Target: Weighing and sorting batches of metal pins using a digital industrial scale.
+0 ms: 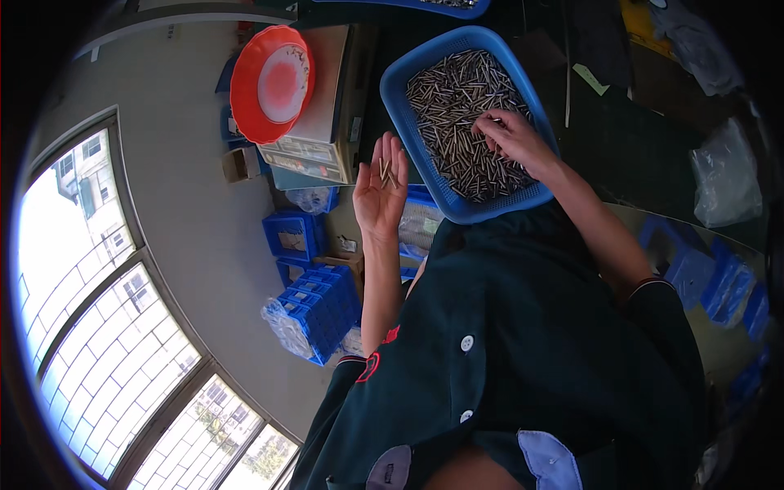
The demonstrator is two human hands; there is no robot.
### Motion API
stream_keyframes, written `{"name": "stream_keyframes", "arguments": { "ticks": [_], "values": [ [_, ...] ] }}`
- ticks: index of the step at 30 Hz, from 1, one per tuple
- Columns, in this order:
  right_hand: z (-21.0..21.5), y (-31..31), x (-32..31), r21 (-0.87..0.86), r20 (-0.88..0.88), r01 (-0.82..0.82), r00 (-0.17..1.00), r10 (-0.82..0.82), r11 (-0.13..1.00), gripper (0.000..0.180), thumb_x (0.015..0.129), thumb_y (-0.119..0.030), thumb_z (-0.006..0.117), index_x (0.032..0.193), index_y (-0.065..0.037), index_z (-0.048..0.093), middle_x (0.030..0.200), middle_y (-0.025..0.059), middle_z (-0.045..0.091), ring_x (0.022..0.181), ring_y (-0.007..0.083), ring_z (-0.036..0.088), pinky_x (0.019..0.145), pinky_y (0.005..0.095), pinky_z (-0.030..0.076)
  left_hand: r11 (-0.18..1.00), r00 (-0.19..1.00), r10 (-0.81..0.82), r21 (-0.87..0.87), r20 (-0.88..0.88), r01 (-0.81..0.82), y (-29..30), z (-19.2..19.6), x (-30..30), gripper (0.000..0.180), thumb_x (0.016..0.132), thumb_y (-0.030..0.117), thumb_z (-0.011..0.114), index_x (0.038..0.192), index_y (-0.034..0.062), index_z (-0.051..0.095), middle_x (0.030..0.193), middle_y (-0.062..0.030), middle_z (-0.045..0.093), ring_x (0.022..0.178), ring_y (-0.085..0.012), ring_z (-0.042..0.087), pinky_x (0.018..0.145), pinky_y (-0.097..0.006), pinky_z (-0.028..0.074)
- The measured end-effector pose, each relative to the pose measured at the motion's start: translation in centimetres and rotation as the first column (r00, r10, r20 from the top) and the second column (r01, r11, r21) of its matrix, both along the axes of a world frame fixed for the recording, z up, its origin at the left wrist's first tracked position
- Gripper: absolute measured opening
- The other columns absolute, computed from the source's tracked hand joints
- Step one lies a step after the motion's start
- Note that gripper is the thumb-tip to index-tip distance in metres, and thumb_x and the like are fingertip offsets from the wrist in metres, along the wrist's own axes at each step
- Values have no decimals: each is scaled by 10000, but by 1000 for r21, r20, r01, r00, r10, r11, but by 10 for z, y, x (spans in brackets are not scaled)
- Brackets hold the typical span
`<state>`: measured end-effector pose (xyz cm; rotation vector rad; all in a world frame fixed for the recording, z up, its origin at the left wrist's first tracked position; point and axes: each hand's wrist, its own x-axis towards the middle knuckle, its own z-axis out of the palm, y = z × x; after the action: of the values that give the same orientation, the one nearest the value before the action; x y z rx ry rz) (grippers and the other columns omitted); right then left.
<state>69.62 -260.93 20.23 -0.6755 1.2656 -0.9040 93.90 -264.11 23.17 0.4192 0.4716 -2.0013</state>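
Head view: left hand [380, 192] held palm-up and open beside the blue tray [400, 77], a few thin metal pins [386, 171] lying loose across its fingers, none gripped. Right hand [513, 139] reaching down into the tray, fingers curled among the heap of metal pins [457, 98], pinching at them, though whether any are actually grasped cannot be told; orange bowl [269, 82] resting on a scale further left, well apart from both hands
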Motion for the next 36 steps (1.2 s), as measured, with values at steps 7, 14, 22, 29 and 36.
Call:
{"name": "stream_keyframes", "arguments": {
  "ticks": [7,14,22,29,36],
  "values": [
    [-19,3,7,-88,-105,-43,994,34,995,221,907,-239,489,882,-41,583,632,-20,469,594,45,446,530,201,377,992,999,-19,-127,28,23,8,14,-13,537,912,245,424,1334,-42,256,1412,-170,252,1321,-311,208,1090,-445,181],
    [-17,5,6,-129,-134,-29,991,11,991,265,914,-275,462,878,-39,578,624,-23,462,563,45,429,513,195,363,926,925,-206,-242,318,290,11,-3,-1,412,935,323,398,1096,-41,507,1052,-109,529,923,-182,494,760,-274,432],
    [3,3,1,223,593,-104,804,-51,969,310,918,-315,419,895,-61,595,572,-36,446,428,32,352,370,176,244,710,300,-282,-13,911,704,7,4,-68,267,894,224,527,991,-24,547,642,42,440,508,-29,326,446,-182,250],
    [6,3,0,189,531,-126,847,7,974,284,923,-350,416,810,-118,537,560,-49,447,423,25,407,356,166,256,683,120,-46,-57,992,728,8,8,-91,197,826,131,615,955,-14,583,777,0,599,631,-40,494,555,-173,387],
    [9,2,6,213,369,-47,929,-35,976,284,910,-379,451,880,-116,555,692,-47,496,565,13,486,383,146,328,622,63,117,-122,991,773,5,1,-92,124,811,78,610,905,-2,623,718,14,581,592,-16,442,509,-164,333]
  ]
}}
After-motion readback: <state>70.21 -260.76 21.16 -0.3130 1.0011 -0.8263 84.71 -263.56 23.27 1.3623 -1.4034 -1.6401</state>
